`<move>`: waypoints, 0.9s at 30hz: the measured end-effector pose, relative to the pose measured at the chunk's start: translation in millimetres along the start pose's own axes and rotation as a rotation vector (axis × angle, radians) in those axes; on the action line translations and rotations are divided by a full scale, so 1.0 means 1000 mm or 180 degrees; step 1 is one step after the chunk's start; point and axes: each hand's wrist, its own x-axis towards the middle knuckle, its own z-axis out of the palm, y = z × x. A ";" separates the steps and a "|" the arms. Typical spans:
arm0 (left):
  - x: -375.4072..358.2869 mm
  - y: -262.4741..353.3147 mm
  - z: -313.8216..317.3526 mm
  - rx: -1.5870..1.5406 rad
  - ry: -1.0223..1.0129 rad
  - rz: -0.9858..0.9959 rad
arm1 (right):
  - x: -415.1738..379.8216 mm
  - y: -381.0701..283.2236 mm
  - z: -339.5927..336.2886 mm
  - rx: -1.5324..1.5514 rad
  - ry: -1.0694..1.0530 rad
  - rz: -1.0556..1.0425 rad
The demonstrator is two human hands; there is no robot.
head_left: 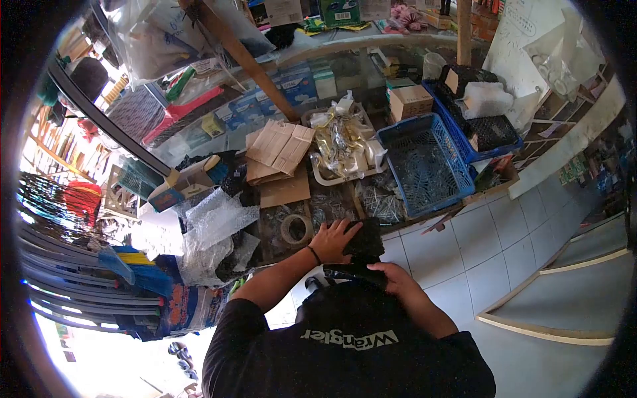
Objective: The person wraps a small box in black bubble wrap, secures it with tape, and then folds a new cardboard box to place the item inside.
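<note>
In front of my chest is a black package that looks bubble-wrapped; its contents are hidden. My left hand lies on its left side, fingers spread over the black wrap and holding it. Lower down, my right hand grips the near right edge, thumb on top and the other fingers mostly out of sight. Just left of the package, a roll of tape lies on the counter near my left hand. Beyond it are flattened cardboard pieces.
A tray of plastic-bagged metal parts stands behind the package, with a blue basket to its right. Another blue basket holds black-wrapped items. Clear bubble wrap lies left. The glass counter curves along the back.
</note>
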 end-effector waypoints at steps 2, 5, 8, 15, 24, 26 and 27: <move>0.002 -0.004 0.004 0.0036 0.0082 0.0103 | 0.001 0.000 -0.001 -0.0050 -0.0077 -0.0037; 0.005 -0.008 0.001 0.0032 -0.0106 0.0160 | 0.034 0.013 -0.049 -0.0286 -0.0129 -0.0372; 0.009 -0.007 -0.007 -0.0015 -0.0475 0.0032 | 0.088 0.021 -0.116 -0.0400 -0.0219 -0.0579; 0.011 -0.008 -0.014 -0.0066 -0.0134 -0.0153 | 0.071 0.010 -0.089 -0.0823 -0.0245 -0.0425; 0.008 -0.008 0.006 0.0319 0.1125 -0.0199 | 0.037 -0.008 -0.034 -0.0995 0.0626 -0.0034; 0.004 -0.005 0.016 0.0472 0.1164 -0.0265 | 0.036 -0.004 -0.041 -0.0869 0.0354 -0.0155; 0.001 -0.003 0.019 0.0492 0.1147 -0.0277 | 0.036 -0.004 -0.043 -0.0806 0.0220 -0.0221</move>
